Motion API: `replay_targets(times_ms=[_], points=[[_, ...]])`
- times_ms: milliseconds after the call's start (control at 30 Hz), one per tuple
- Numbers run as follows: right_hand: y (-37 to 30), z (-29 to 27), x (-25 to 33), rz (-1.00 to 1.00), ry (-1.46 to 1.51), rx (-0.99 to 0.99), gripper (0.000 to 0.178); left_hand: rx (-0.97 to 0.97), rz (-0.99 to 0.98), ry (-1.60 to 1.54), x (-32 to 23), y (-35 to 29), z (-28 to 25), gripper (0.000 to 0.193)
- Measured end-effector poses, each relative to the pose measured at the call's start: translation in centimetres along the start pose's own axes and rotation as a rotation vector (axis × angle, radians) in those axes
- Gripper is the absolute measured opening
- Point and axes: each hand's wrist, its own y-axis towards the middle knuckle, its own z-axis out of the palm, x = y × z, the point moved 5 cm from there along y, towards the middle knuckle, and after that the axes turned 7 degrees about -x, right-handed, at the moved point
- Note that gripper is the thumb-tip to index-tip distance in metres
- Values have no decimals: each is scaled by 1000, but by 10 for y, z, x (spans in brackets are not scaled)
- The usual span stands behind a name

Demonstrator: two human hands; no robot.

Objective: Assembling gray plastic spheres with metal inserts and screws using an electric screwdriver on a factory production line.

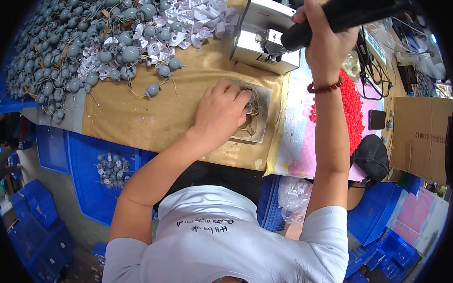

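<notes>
My left hand [221, 113] is closed, its fingertips pressed on a small grey part [249, 108] in the hollow of a metal plate [259, 127] on the table. Thin wire shows next to the part, and my fingers hide most of it. Raised at the upper right, my right hand [332, 45] is wrapped round a thick black electric screwdriver [350, 18]. The tool's lower end is in front of a white and metal screw feeder [263, 25]; its tip is hard to make out.
Left, grey ball-shaped parts with wires [55, 50] lie heaped beside white plastic pieces [201, 18]. Small red parts [351, 111] are piled right of my right forearm, near a black cap [373, 156] and a cardboard box [420, 138]. Blue crates [87, 196] stand below the table edge.
</notes>
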Motion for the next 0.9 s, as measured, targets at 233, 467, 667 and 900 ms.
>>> replay_targets(times_ms=[233,467,667,900], points=[[-10,23,-23,292,-110,-11,9,85,-68,10,1,0,-1,35],[-45,11,4,273,-31,190,34,46,-77,-85,4,-1,-1,32],[-86,13,14,234,82,152,35,54,-80,-81,6,0,-1,31],[-91,14,15,158,79,180,30,52,-94,-74,4,0,-3,30]])
